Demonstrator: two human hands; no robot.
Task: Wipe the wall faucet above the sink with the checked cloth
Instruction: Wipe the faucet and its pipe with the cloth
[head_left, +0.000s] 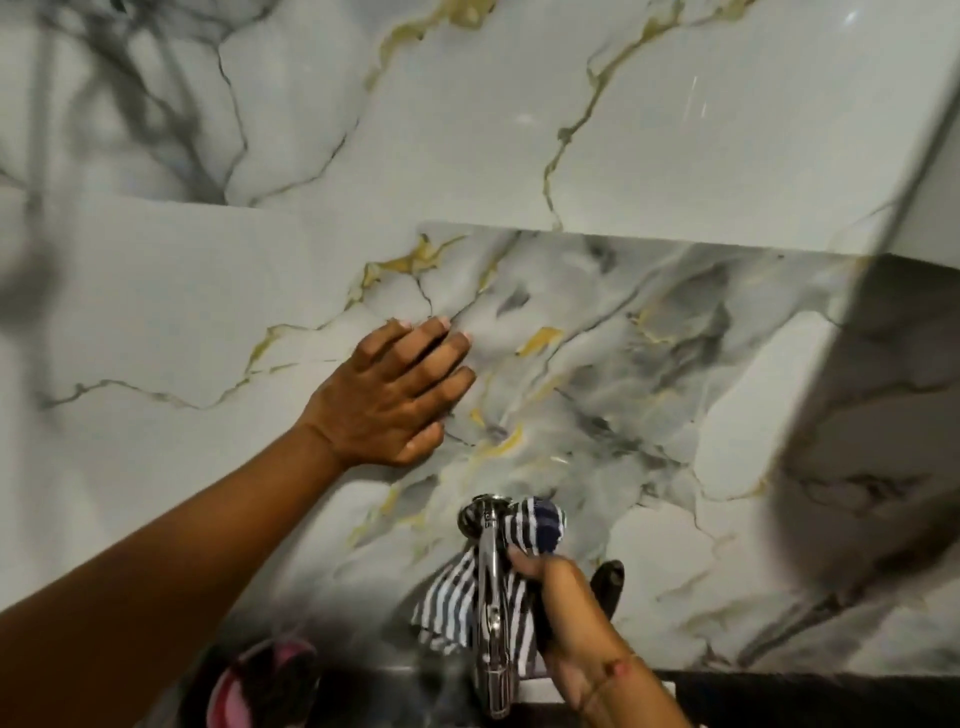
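Chrome faucet (491, 587) sits wrapped by the cloth (457, 597), which the right hand (566, 618) fingers (522, 558) clench. Left hand (389, 395), fingers spread, braces on the wall (519, 130) above. Loose cloth could slip off the slick spout.

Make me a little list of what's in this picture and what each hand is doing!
place: grey marble-patterned wall with gold veins
faucet: shiny chrome wall faucet, sticking out from the wall
cloth: dark-and-white striped-looking cloth, wrapped around the faucet near its base
right hand: gripping the cloth against the faucet
left hand: flat on the wall, fingers spread, holding nothing
also seen: blurry pink thing at the bottom, unclear what
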